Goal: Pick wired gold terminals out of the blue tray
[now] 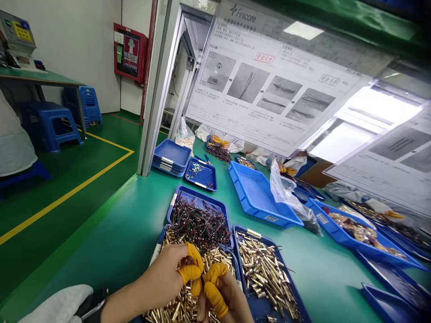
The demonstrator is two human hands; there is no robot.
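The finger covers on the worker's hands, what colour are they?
Orange-yellow finger covers, clearest in the head view, on both hands.

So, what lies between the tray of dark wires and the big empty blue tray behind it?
In the head view, only bare green table separates the tray of dark wires from the empty blue tray.

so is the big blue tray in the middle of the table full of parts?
No: the big blue tray shows only its bare blue floor, while the brass parts and wires lie in the trays nearer the hands.
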